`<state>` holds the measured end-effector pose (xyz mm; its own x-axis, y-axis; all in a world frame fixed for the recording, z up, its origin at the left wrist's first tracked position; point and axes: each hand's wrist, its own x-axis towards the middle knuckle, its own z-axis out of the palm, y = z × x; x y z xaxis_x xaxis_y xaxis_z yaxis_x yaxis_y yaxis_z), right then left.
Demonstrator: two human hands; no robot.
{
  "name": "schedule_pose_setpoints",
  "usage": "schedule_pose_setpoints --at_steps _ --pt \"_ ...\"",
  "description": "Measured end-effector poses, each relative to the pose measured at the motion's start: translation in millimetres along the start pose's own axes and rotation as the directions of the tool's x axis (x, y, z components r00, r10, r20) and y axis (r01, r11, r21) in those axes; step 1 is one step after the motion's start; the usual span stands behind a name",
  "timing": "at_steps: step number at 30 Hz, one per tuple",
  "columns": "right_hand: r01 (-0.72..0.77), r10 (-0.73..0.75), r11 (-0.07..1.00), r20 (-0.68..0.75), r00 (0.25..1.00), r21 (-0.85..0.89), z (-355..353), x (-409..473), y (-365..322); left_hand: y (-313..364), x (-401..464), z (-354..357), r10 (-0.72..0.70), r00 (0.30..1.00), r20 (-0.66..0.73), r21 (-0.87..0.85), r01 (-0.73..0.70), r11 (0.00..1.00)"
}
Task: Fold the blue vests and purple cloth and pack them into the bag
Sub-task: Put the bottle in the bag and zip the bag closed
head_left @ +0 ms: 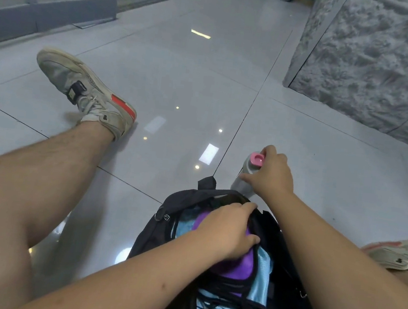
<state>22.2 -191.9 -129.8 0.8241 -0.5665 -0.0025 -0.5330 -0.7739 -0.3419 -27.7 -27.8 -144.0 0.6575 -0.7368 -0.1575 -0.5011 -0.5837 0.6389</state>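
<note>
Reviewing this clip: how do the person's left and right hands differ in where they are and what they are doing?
The left hand lies over the open black bag, on the purple cloth, fingers bent over the opening's edge; the right hand is beyond the bag, gripping a grey bottle. The left hand is lower in the view, the right hand farther forward, near the bottle's pink cap. Both are bare and touching something.

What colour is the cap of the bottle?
Pink. The cap of the grey bottle shows in the head view, beside the right hand.
</note>
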Motion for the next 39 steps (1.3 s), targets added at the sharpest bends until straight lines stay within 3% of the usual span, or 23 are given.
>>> schedule_pose_setpoints --at_steps 13,25,32,39 --pt "0.071 -0.073 0.997 -0.048 0.996 -0.037 11.3 -19.8 -9.7 -2.7 -7.4 -1.4 0.011 1.000 0.003 -0.029 -0.011 1.000" --pt "0.140 -0.134 0.988 -0.092 0.987 0.061 -10.0 -37.8 -22.9 -16.2 -21.9 0.9 0.091 0.996 0.015 -0.017 -0.091 0.996" --pt "0.241 -0.224 0.955 -0.112 0.968 0.174 -44.9 -63.3 -49.1 -24.5 -44.7 -10.1 0.092 0.995 0.022 0.100 -0.094 0.991" --pt "0.300 -0.274 0.923 -0.133 0.952 0.242 -77.6 -90.6 -69.0 -45.6 -72.4 -17.1 0.045 0.984 0.172 0.363 -0.106 0.926"
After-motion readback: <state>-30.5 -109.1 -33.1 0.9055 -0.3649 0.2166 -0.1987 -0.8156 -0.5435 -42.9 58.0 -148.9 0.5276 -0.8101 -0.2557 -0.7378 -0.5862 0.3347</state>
